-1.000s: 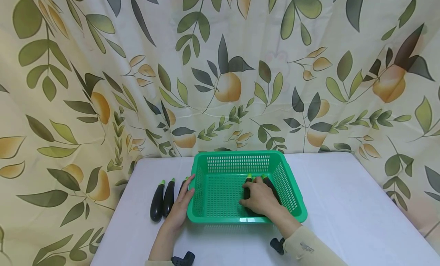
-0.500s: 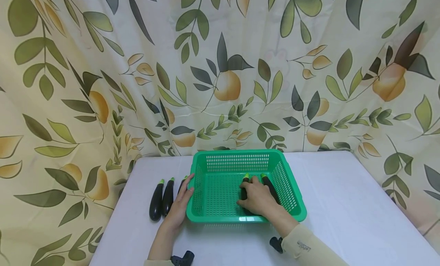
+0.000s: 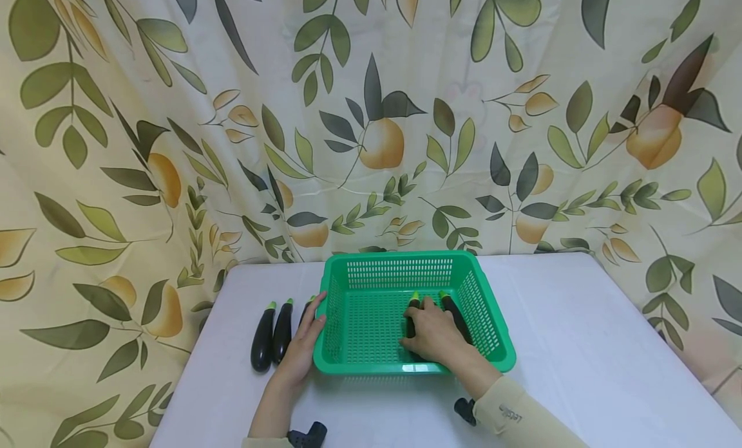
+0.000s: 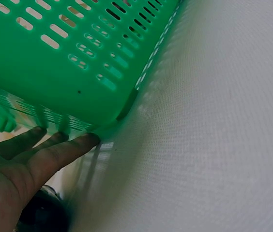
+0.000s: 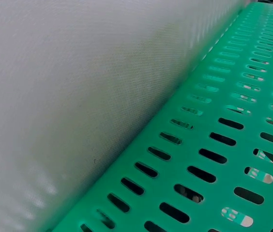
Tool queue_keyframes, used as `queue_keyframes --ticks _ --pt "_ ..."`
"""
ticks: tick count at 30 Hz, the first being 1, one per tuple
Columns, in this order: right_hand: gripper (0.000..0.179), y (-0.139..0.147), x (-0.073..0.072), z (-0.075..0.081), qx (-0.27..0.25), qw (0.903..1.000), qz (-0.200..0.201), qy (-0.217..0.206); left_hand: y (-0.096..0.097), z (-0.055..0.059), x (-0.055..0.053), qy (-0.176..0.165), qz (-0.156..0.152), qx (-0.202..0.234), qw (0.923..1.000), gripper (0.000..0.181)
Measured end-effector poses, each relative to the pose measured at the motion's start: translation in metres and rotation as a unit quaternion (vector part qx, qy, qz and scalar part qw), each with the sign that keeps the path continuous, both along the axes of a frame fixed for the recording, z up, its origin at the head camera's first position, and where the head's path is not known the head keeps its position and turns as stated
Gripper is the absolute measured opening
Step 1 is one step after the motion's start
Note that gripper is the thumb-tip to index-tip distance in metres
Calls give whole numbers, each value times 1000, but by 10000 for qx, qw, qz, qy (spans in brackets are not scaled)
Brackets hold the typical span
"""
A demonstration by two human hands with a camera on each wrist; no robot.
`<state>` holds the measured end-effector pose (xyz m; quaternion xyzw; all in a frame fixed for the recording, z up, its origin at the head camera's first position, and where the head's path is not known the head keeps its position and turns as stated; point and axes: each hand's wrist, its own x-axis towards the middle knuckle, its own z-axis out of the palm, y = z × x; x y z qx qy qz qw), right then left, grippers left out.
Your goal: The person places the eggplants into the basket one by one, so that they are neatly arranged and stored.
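- By the right hand (image 3: 433, 332), a long, glossy, near-black eggplant (image 3: 411, 327) with a bright green stem end is gripped from above; the fingers are bent over it, their undersides being hidden.
- That eggplant is held inside a rectangular, slotted green plastic basket (image 3: 382, 369), in its right half.
- Just to its right, a second dark eggplant with a green tip (image 3: 458, 318) is partly covered by the same hand.
- The left hand (image 3: 300, 351) is held open, its fingers extended and spread, the tips rested against the basket's outer left wall; nothing is grasped by it.
- Beyond that hand, two dark, green-tipped eggplants (image 3: 263, 342) are laid side by side; a third (image 3: 304, 311) is partly hidden by the fingers.
- Everything is supported by a white, cloth-covered table (image 3: 580, 345), backed by a cream curtain printed with leaves and orange fruit (image 3: 371, 210).
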<state>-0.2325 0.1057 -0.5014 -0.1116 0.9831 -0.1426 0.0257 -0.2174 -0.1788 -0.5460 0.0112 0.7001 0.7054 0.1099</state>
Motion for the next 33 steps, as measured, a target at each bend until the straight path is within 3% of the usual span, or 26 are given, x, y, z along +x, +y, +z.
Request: queue_keyframes --ticks 33 --pt "58 1 1 0 319 9992 -222 -17 0 -2 -1 -68 -54 79 9999 46"
